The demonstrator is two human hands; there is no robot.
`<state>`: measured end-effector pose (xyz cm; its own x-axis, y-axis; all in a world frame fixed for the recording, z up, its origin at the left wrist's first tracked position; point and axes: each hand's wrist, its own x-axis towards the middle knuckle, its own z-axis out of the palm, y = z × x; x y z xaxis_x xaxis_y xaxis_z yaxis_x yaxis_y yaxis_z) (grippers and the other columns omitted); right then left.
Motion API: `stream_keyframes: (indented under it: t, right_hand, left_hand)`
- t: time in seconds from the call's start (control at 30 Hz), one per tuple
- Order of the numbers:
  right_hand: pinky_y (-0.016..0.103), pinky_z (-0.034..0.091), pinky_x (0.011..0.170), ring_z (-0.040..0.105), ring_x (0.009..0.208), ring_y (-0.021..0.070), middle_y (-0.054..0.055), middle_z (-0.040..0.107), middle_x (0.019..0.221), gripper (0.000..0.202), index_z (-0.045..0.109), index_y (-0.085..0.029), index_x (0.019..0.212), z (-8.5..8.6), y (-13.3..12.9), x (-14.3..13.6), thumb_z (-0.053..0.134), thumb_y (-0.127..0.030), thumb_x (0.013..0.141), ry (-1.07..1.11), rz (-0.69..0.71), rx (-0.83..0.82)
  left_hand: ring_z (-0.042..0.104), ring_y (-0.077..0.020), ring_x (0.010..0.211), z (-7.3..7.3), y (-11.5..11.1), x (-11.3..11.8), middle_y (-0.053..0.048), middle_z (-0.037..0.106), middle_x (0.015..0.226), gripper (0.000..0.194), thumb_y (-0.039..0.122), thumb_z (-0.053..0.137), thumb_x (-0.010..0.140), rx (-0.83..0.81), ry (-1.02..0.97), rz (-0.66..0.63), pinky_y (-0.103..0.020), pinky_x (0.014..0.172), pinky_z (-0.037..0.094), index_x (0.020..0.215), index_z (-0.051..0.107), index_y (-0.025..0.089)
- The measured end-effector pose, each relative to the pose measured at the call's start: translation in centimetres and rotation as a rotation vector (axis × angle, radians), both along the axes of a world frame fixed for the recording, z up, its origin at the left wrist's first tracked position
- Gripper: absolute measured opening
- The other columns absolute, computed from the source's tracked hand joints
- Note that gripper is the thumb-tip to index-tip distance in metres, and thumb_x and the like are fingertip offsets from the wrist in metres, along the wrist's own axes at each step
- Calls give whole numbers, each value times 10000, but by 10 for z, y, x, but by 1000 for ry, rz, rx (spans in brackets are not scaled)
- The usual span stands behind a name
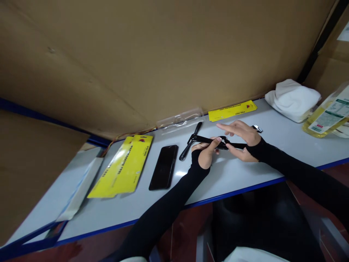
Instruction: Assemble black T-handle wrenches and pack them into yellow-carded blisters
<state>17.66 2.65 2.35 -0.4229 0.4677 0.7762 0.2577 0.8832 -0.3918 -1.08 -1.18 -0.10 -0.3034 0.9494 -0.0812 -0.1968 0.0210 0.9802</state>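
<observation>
My left hand (206, 153) is closed on a black tool (201, 139) with long bars, thumb on top near its middle. Past the fingers, two black handles (185, 151) stick out crosswise at the tool's left end. My right hand (241, 138) is at the tool's right part, its fingers apart, the index finger stretched out above the tool and the thumb near a round black part. A small silver piece shows between the hands, too small to make out. The right end of the tool passes under my right hand.
A black phone (163, 167) and yellow printed cards (124, 167) lie to the left. Behind are clear plastic packaging (180, 120) and another yellow card (231, 111). At the right stand a white cloth bundle (293, 100) and a bottle of yellow liquid (327, 112). A small metal piece (257, 128) lies behind my right hand.
</observation>
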Motion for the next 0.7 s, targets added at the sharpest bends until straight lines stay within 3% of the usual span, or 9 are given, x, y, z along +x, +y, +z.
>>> stream_keyframes:
  t: [0.07, 0.13, 0.2, 0.27, 0.4, 0.53, 0.6, 0.67, 0.7]
  right_hand:
    - [359, 529, 781, 593, 866, 207, 53, 710, 941, 219, 758, -237, 1157, -3, 6, 1, 638, -184, 981, -34, 42, 59]
    - [363, 509, 761, 572, 803, 204, 38, 697, 823, 77, 749, -225, 919, -6, 12, 3, 704, -243, 979, -77, 65, 99]
    - [361, 477, 730, 549, 717, 184, 15, 655, 730, 234, 676, -218, 772, -7, 16, 5, 753, -328, 964, -120, 47, 110]
    - [355, 465, 718, 538, 674, 166, 3, 640, 730, 254, 671, -215, 808, -6, 14, 7, 762, -399, 958, -132, 17, 90]
    - [360, 491, 764, 581, 762, 179, 49, 706, 914, 207, 713, -212, 1011, -4, 9, 7, 752, -405, 945, -100, 15, 69]
    - [365, 431, 712, 518, 694, 184, -5, 563, 651, 347, 572, -233, 666, -5, 7, 5, 775, -381, 906, -139, 81, 120]
    - [360, 439, 705, 506, 682, 180, -11, 557, 664, 265, 605, -237, 731, -5, 6, 3, 743, -354, 924, -130, 89, 87]
    - [361, 484, 733, 540, 738, 186, 28, 641, 832, 101, 694, -224, 976, -6, 5, 2, 694, -321, 948, -92, 62, 57]
    - [368, 503, 754, 561, 783, 195, 55, 663, 921, 159, 701, -213, 1079, -6, 4, 1, 676, -307, 953, -80, 40, 58]
  left_hand:
    - [550, -98, 472, 1, -1, 0, -66, 768, 704, 349, 449, 973, 624, 0, 1, -17, -272, 492, 459, 752, 846, 150]
    - [552, -103, 484, 0, -1, 0, -76, 779, 735, 348, 451, 973, 617, -2, -1, -30, -279, 494, 461, 721, 835, 148]
    - [551, -101, 493, -1, -1, 0, -79, 783, 753, 346, 447, 974, 612, -11, -9, -43, -281, 504, 460, 697, 824, 147]
    - [548, -99, 497, -3, -1, -1, -74, 773, 736, 348, 448, 972, 621, -25, -7, -40, -280, 515, 455, 702, 824, 144]
    - [561, -105, 512, -4, 1, -4, -65, 761, 715, 369, 458, 974, 632, -27, -9, -15, -280, 530, 455, 765, 838, 142]
    - [556, -101, 503, -1, 2, -5, -61, 755, 707, 365, 456, 973, 639, -37, -17, -5, -281, 530, 450, 757, 833, 140]
    - [553, -102, 491, 1, 1, -4, -50, 742, 677, 363, 450, 974, 633, -38, -15, -1, -280, 525, 447, 765, 838, 140]
    - [542, -99, 473, 1, 1, -4, -40, 729, 648, 364, 446, 976, 625, -38, -13, 6, -279, 521, 450, 771, 843, 141]
    - [539, -96, 470, 1, 1, -4, -41, 731, 650, 364, 445, 978, 620, -37, -17, 8, -278, 518, 451, 771, 844, 142]
